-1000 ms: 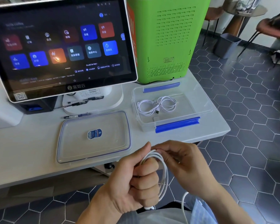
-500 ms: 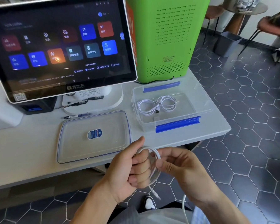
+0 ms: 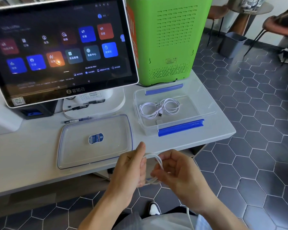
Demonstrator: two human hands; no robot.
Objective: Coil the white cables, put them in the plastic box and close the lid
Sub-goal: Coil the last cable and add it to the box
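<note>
Cable (image 3: 157,161): white loops held between both hands, lower centre, in front of the table edge
Left hand (image 3: 131,170): fingers curled round the loops; thumb up
Right hand (image 3: 176,171): fingertips pinching the loops
Box (image 3: 206,103): open, centre right; two coiled cables (image 3: 159,107) inside
Lid (image 3: 96,140): flat on the table, left of the box

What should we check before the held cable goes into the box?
1. Cable coiled in left hand: ok.
2. Right hand on the coil: ok.
3. Loose tail all wound in: not ok, a strand hangs by the right wrist.
4. Box open: ok.
5. Room beside the coiled cable inside: ok.
6. Lid within reach on table: ok.
</note>
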